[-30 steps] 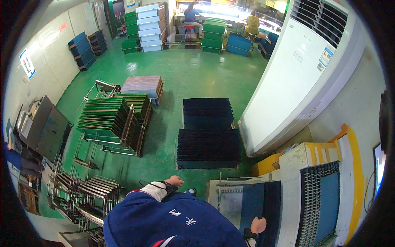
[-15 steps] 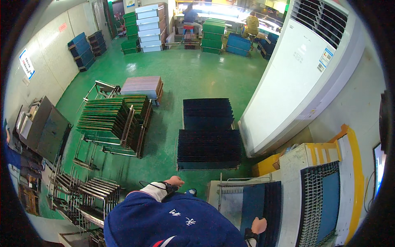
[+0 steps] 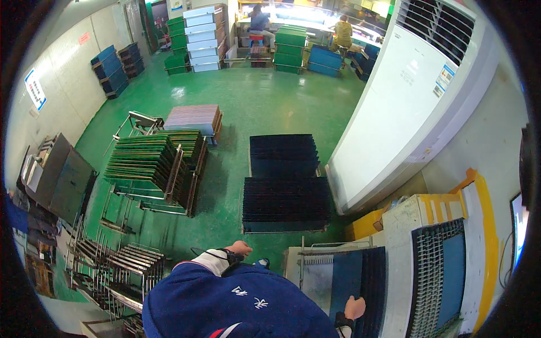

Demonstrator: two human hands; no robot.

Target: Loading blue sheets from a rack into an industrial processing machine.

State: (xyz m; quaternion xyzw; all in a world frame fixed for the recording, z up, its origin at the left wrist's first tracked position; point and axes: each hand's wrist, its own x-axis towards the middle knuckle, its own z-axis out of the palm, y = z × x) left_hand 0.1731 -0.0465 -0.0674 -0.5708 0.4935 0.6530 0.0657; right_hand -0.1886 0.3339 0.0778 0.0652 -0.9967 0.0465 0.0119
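My left hand (image 3: 240,248) is held in front of my body at waist height, its fingers curled in and nothing visible in them. A dark band with a thin cord circles that wrist. At the lower right, my right hand (image 3: 355,307) is closed at the edge of a dark blue panel (image 3: 345,277). The panel stands in a metal rack (image 3: 302,267) with several more dark panels (image 3: 374,287) packed to its right. My fingertips there are partly hidden.
Two racks of dark panels (image 3: 285,205) stand on the green floor ahead. Green panels (image 3: 141,160) fill a rack at left, with empty metal racks (image 3: 135,262) nearer. A tall white air conditioner (image 3: 394,107) and another panel rack (image 3: 431,281) are at right. Two people (image 3: 342,32) sit far back.
The view has shifted very slightly. Both my hands keep their places and their closed shape. A blue shape at the far left edge has moved a little.
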